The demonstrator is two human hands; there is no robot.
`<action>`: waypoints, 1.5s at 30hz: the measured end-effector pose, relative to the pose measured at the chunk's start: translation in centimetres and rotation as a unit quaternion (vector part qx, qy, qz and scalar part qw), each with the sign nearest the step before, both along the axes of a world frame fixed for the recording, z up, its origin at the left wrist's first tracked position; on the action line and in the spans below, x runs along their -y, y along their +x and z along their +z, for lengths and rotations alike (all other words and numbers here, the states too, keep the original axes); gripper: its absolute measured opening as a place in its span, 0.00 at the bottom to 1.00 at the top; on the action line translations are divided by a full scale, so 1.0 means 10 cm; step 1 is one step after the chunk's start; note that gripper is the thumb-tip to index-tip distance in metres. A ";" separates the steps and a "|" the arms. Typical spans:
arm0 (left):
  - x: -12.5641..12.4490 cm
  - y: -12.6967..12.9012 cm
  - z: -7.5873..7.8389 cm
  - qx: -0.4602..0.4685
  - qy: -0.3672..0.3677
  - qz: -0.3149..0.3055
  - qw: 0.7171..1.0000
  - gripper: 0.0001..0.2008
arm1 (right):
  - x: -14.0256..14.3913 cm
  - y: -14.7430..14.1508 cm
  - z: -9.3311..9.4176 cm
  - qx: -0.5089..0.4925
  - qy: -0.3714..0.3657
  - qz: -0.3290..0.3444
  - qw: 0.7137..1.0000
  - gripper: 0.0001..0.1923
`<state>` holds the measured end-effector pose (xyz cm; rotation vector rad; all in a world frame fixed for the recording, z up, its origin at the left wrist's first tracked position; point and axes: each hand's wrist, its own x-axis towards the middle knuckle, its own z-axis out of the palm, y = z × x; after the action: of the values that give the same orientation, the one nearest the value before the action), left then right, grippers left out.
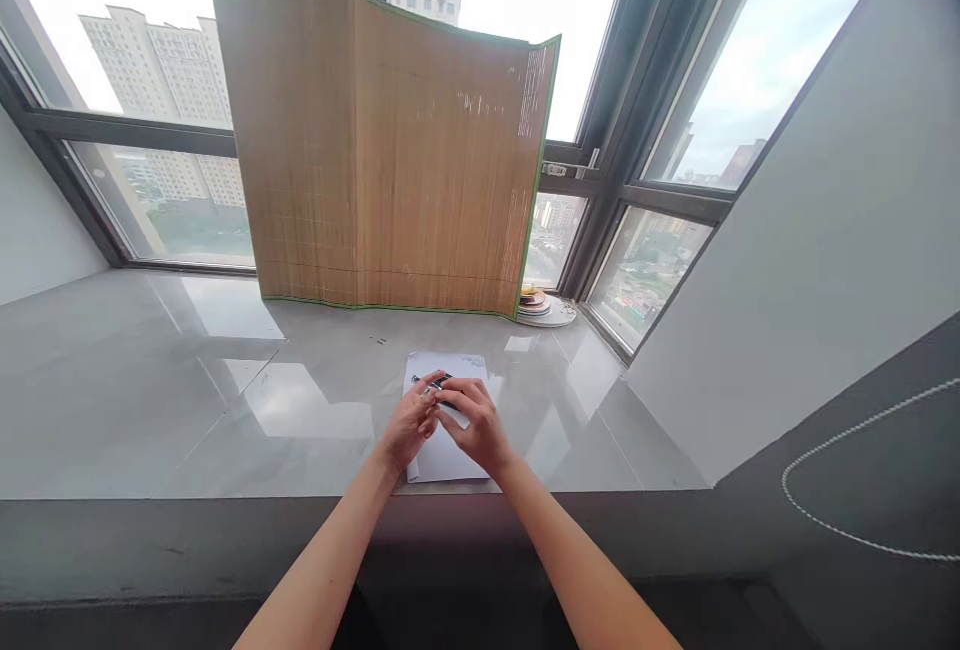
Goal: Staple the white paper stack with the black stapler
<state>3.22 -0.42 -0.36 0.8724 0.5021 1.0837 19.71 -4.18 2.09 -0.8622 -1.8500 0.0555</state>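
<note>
My left hand (409, 422) and my right hand (478, 422) meet above a stack of white paper (456, 460) on the window ledge. Between their closed fingertips is a small black and silver object (442, 383). Fingers cover much of it, and its kind cannot be made out. Dark markings show on the sheet beside my left fingertips, and a faint printed patch is at its upper right corner. Both forearms reach in from the bottom of the view.
A bamboo mat (390, 160) with green edging stands against the window behind the paper. Stacked plates (551, 312) sit at its right lower corner. Small dark bits (379, 340) lie on the glossy tiled ledge (187, 430). A beaded cord (806, 510) hangs at right.
</note>
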 end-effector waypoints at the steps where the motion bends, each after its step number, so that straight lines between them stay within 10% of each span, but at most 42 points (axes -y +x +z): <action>1: 0.00 0.00 -0.01 -0.009 -0.001 -0.012 1.000 0.30 | -0.01 0.00 -0.02 0.004 0.004 -0.002 1.000 0.08; 15: 0.03 0.01 -0.02 -0.006 -0.015 -0.081 0.997 0.26 | -0.07 0.14 0.04 0.093 0.006 -0.028 0.995 0.04; 20: 0.03 -0.04 0.08 0.100 -0.084 -0.063 0.989 0.16 | -0.45 0.73 -0.04 -0.076 -0.052 -0.134 0.987 0.10; 27: 0.04 -0.16 0.06 0.234 -0.093 0.057 0.966 0.34 | -1.41 1.73 0.00 -0.106 -0.184 -0.311 0.926 0.18; 37: 0.03 -0.15 0.08 0.229 -0.119 0.065 0.964 0.35 | -1.82 1.97 -0.58 0.032 -0.317 -0.384 0.867 0.13; 45: 0.13 -0.14 0.10 0.172 -0.069 0.085 0.979 0.36 | -1.85 2.13 -0.57 -0.157 -0.278 -0.367 0.874 0.15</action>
<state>1.87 -1.71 0.66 0.5115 0.3593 1.3105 41.03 14.31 -3.62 -1.7997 -1.1062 0.2415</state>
